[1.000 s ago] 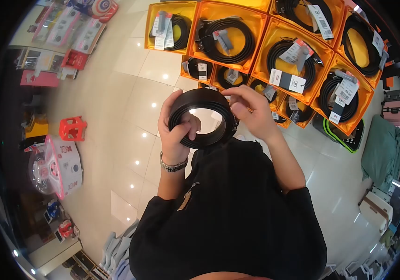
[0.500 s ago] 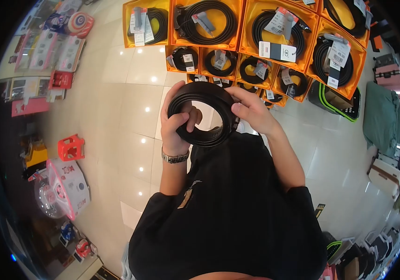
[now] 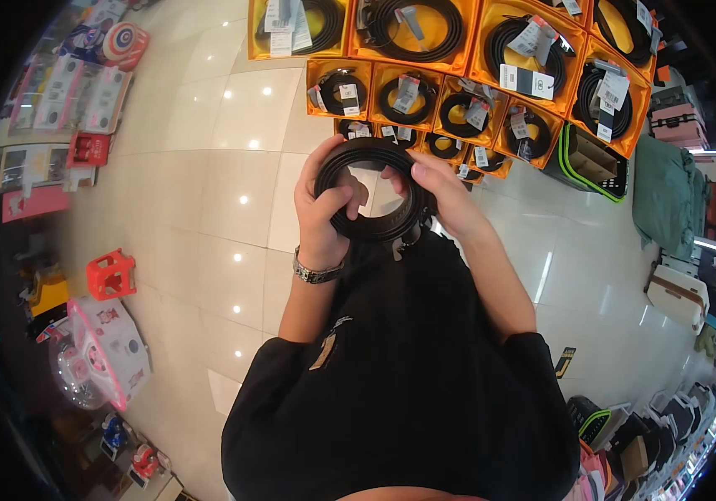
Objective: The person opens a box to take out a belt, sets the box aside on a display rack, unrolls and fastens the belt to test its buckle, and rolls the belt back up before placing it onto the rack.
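Note:
A coiled black belt (image 3: 368, 150) is held up in front of my chest, its round opening facing me. My left hand (image 3: 325, 204) grips the coil's left side, with the thumb and some fingers reaching into the opening. On the right side, my right hand (image 3: 446, 192) is wrapped round the coil, its thumb on the near edge and a fingertip showing inside the ring. A small metal buckle part (image 3: 400, 245) hangs below the coil on the right. Beyond my hands stand orange boxes (image 3: 301, 55) with coiled, tagged black belts.
Black baskets with green rims (image 3: 587, 171) stand right of the boxes. A green covered suitcase (image 3: 667, 196) and a white case (image 3: 677, 294) are farther right. On the left are a red stool (image 3: 111, 274) and a pink-and-white toy box (image 3: 116, 351) on the tiled floor (image 3: 199, 209).
The view has shifted, so the boxes sit higher in the frame. My right hand has closed further round the belt, its fingertip now inside the ring, and the hanging buckle part shows.

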`<action>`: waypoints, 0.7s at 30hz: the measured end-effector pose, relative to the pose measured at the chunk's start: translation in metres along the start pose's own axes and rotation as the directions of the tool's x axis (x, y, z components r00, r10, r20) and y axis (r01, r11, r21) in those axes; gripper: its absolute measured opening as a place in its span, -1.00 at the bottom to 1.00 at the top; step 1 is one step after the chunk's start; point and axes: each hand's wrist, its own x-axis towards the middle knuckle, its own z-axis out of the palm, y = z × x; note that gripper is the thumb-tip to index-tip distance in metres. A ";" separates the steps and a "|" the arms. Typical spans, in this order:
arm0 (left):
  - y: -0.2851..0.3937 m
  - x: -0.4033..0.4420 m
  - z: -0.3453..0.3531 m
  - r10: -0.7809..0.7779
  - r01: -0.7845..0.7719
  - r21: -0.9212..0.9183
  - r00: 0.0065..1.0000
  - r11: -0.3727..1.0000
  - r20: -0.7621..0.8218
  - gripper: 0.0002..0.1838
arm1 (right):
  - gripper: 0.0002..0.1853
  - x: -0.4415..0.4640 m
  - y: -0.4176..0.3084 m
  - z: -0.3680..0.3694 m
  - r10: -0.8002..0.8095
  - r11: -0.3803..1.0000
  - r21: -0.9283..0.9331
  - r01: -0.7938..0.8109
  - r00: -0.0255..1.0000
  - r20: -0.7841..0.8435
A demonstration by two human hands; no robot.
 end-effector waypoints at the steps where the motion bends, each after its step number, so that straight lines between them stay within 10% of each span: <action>1: 0.002 0.000 -0.005 -0.003 0.003 -0.009 1.000 1.000 0.002 -0.32 | -0.50 0.001 0.004 0.008 0.004 1.000 -0.008 -0.004 1.000 -0.006; 5: 0.010 -0.002 -0.029 0.006 -0.012 -0.114 0.998 0.993 -0.055 -0.33 | -0.48 0.007 0.012 0.026 0.088 0.968 0.234 -0.089 0.996 0.017; 9: 0.009 0.001 -0.059 0.015 -0.038 -0.339 0.997 0.940 -0.070 -0.35 | -0.49 0.013 0.004 0.038 0.030 1.000 0.007 -0.031 0.995 0.093; 15: 0.007 0.006 -0.080 0.019 -0.012 -0.154 0.999 0.988 0.046 -0.47 | -0.54 0.015 0.000 0.054 0.060 0.987 -0.158 -0.040 0.991 0.119; 21: -0.003 0.013 -0.117 -0.084 0.081 0.062 0.995 0.995 0.052 -0.50 | -0.58 0.024 0.032 0.068 0.174 0.919 0.331 -0.213 0.974 0.143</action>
